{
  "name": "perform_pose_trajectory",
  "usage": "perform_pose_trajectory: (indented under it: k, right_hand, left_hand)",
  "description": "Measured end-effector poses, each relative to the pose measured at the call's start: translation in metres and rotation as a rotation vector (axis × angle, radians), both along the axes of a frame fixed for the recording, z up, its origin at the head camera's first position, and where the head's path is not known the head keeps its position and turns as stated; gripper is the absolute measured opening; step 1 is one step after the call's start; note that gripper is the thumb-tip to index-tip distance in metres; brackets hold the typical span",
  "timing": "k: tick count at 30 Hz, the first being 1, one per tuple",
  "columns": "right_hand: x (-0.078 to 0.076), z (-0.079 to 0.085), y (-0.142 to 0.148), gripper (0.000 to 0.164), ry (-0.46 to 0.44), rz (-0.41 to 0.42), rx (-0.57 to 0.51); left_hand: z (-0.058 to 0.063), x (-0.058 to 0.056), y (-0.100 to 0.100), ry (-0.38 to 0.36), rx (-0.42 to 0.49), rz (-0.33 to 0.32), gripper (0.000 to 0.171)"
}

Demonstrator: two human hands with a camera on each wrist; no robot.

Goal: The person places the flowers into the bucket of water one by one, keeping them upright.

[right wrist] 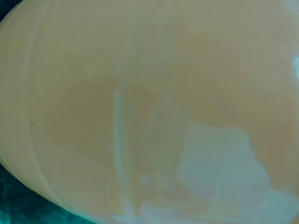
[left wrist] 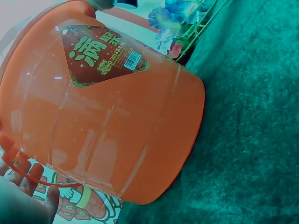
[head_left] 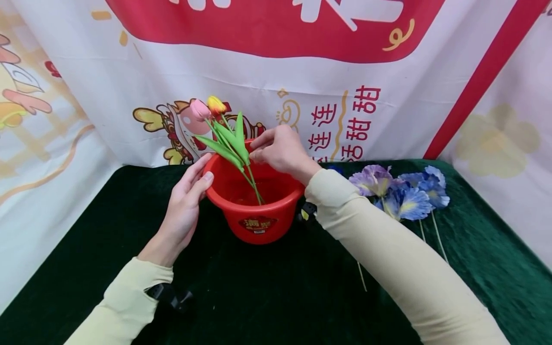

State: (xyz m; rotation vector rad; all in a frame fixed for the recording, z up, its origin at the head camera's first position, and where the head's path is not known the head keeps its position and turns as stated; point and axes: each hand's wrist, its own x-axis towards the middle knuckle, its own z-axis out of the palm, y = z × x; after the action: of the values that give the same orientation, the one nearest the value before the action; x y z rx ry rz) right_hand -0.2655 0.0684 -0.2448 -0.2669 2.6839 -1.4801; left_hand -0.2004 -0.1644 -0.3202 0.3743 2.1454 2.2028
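Two artificial tulips, a pink tulip (head_left: 200, 110) and a yellow-red tulip (head_left: 216, 105), lean up and left out of a red plastic bucket (head_left: 254, 211). Their green stems cross inside and reach down to its inner front wall. My right hand (head_left: 280, 148) is over the bucket's back rim, its curled fingertips at the tulip leaves, pinching there. At the left side of the rim my left hand (head_left: 183, 199) rests with fairly straight fingers and extended thumb. In the left wrist view, its fingers (left wrist: 28, 179) lie by the bucket's thin handle (left wrist: 63, 185). Only the bucket wall (right wrist: 140, 116) fills most of the right wrist view.
Several purple and blue artificial flowers (head_left: 409, 196) lie on the dark green cloth (head_left: 258, 287) to the right, partly behind my right forearm. A printed white and red backdrop (head_left: 276, 76) stands behind the bucket.
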Motion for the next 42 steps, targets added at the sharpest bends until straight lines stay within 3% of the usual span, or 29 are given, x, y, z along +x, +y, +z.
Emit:
perform_pose_trajectory:
  k: [10,23,30,42]
  right_hand:
    - [0.024,0.011,0.021,0.023,0.047,-0.029,-0.130]
    - [0.056,-0.006,0.084,0.029,0.012,-0.138,-0.347]
    - [0.073,-0.019,0.113,0.037,-0.006,-0.184,-0.289]
    - [0.081,-0.047,0.151,0.040,-0.066,-0.228,-0.186]
  left_hand:
    - [-0.001,0.001,-0.001,-0.004,0.000,0.003,0.063]
    - [-0.002,0.000,0.001,0.003,-0.007,0.005,0.061]
    - [-0.001,0.000,0.000,0.003,-0.007,0.010,0.061]
    - [-0.001,0.000,0.000,-0.002,-0.011,0.012,0.061]
